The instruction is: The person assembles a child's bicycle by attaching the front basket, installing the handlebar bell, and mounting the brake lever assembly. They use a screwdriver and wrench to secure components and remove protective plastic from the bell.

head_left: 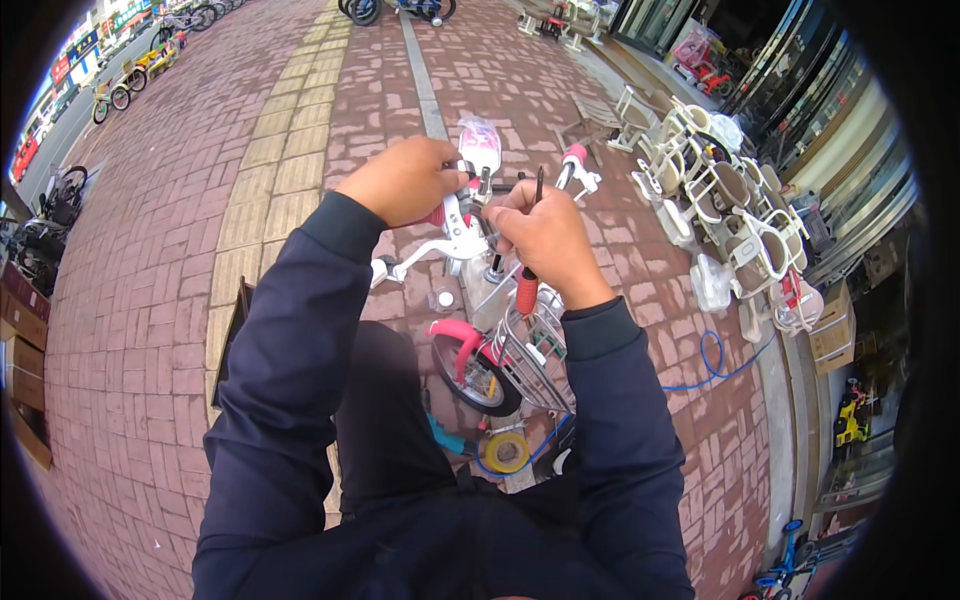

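Both forearms enter from lower edge, dark navy sleeves to wrists, converging toward upper centre of frame. Left arm rises from lower left, elbow bent, sleeve slanting up and right. Left hand (405,180) at upper centre, back of hand to camera, fingers curled down in closed grip. Right arm climbs from lower right, steeper. Right hand (545,240) just right of centre, slightly lower than left, fist closed, knuckles up, thumb side toward left hand. Hands near, not touching.
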### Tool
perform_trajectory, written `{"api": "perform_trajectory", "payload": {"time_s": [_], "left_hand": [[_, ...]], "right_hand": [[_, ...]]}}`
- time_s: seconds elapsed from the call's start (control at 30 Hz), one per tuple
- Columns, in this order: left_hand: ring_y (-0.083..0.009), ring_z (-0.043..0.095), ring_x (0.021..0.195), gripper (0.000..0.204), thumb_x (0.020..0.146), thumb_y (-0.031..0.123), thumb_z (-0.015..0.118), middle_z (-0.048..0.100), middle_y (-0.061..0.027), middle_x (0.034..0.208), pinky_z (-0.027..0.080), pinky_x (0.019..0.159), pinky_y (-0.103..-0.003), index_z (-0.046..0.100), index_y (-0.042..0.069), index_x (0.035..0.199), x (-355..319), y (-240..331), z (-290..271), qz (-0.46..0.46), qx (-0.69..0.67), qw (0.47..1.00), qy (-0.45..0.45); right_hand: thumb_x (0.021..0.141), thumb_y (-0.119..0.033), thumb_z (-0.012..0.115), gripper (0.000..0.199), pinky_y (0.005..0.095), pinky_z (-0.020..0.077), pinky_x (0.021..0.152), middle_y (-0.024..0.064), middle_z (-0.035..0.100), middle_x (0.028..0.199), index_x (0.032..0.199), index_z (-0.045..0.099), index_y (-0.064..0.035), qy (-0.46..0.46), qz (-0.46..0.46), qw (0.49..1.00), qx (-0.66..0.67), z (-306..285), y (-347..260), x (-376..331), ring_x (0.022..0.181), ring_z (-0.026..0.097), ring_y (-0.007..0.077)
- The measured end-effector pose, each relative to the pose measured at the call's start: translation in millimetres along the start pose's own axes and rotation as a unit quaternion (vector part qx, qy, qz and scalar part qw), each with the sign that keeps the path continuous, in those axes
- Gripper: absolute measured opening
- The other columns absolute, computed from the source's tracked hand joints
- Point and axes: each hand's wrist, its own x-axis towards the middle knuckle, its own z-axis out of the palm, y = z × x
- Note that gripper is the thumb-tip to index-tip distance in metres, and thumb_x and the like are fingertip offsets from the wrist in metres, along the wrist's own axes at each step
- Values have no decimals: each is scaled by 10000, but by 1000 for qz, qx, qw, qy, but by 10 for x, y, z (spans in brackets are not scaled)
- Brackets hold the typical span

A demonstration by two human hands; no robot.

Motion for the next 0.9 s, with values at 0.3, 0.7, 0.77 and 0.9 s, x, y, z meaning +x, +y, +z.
{"api": "perform_trajectory", "payload": {"time_s": [0.3, 0.7, 0.77, 0.9], "left_hand": [[-466, 685, 947, 306, 966, 277, 686, 719, -269, 953, 528, 845, -534, 734, -18, 1034, -7, 9, -3, 3, 7, 1000, 6], [-467, 691, 927, 323, 953, 284, 699, 720, -272, 939, 531, 832, -542, 733, -31, 1016, -20, 16, 0, 8, 21, 1000, 13], [-468, 691, 935, 329, 954, 287, 699, 720, -273, 944, 532, 836, -541, 732, -34, 1018, -21, 23, -7, 4, 23, 1000, 8], [-470, 689, 953, 341, 955, 292, 702, 722, -276, 956, 533, 846, -538, 732, -40, 1029, -21, 41, -16, 7, 30, 999, 9]], "right_hand": [[792, -83, 676, 93, 339, 508, 586, 84, 683, 667, 784, 614, -14, 6, -5, 999, -50, 22, -31, -7, 591, 647, 177], [919, -128, 708, 149, 301, 495, 564, 58, 710, 731, 887, 698, 16, -20, 15, 999, 39, 82, -48, -6, 600, 657, 128], [947, -134, 699, 161, 292, 493, 561, 51, 716, 744, 938, 719, 26, -13, 13, 999, 32, 85, -44, -6, 605, 663, 121], [963, -131, 691, 177, 290, 499, 568, 50, 730, 788, 990, 722, 42, -1, 9, 1000, 12, 75, -17, -10, 616, 672, 122]]}}
